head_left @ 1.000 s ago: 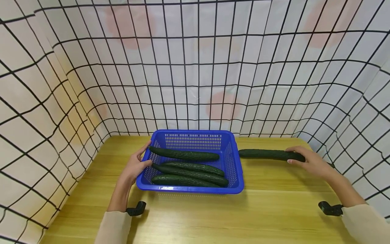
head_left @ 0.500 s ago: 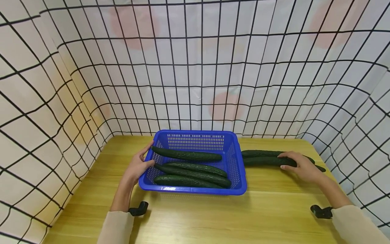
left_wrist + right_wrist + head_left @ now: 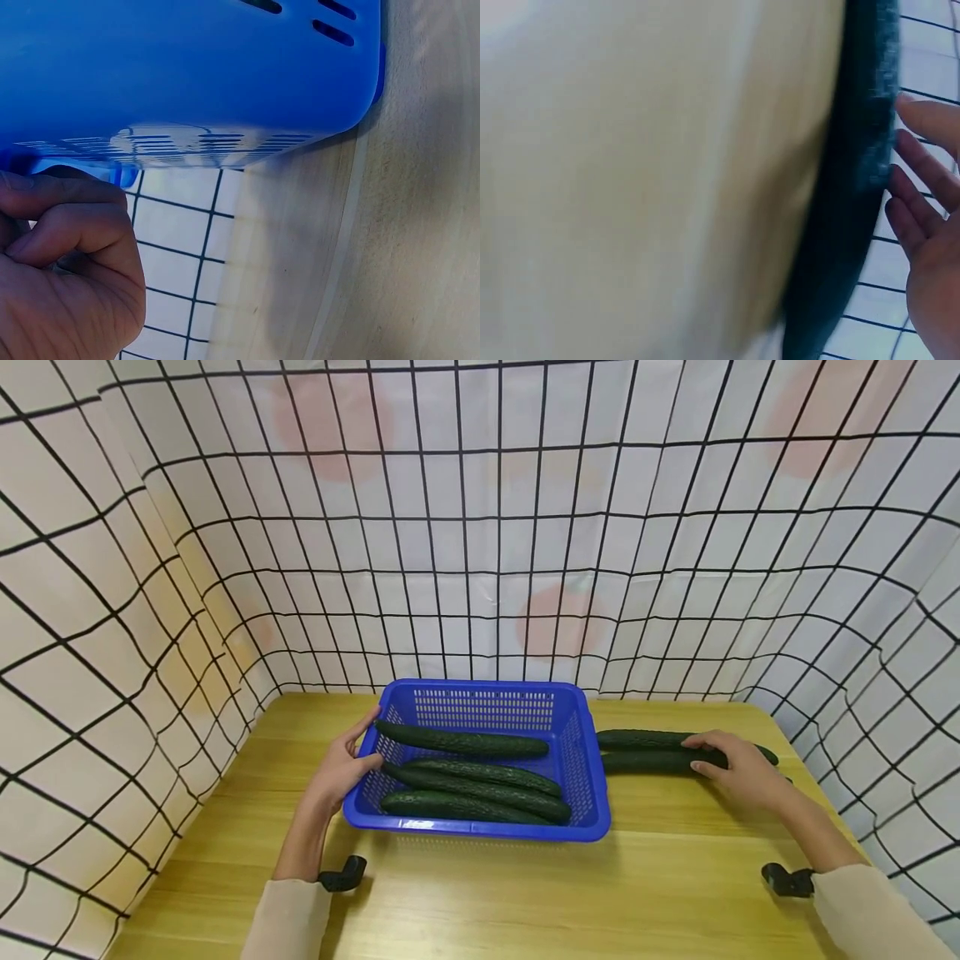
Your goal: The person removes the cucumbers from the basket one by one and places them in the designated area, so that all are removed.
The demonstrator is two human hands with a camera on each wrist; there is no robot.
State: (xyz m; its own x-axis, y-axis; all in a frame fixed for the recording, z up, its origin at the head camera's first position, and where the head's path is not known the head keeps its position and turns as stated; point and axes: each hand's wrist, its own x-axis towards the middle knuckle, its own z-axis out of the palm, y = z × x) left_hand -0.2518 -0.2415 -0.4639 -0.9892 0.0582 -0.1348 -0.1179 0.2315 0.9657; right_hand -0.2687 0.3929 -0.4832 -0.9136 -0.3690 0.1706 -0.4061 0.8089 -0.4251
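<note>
A blue plastic basket (image 3: 477,832) stands on the table with several dark green cucumbers (image 3: 462,742) lying lengthwise inside. My left hand (image 3: 337,774) grips its left rim, the thumb over the edge; curled fingers show in the left wrist view beside the basket wall (image 3: 195,67). To the right of the basket, two more cucumbers lie side by side on the table, a rear one (image 3: 641,740) and a front one (image 3: 648,763). Over their right part rests my right hand (image 3: 738,770), its fingers loosely extended right at the front cucumber (image 3: 847,180).
The wooden table (image 3: 525,902) extends in front of the basket. White sheeting behind a black wire grid (image 3: 480,543) encloses the back and both sides. A black wrist camera mount (image 3: 343,874) sits on the left wrist, another (image 3: 787,881) on the right.
My right hand has brought a cucumber forward and left, laid it in front of the other one and loosened its fingers. The left hand keeps its hold on the basket.
</note>
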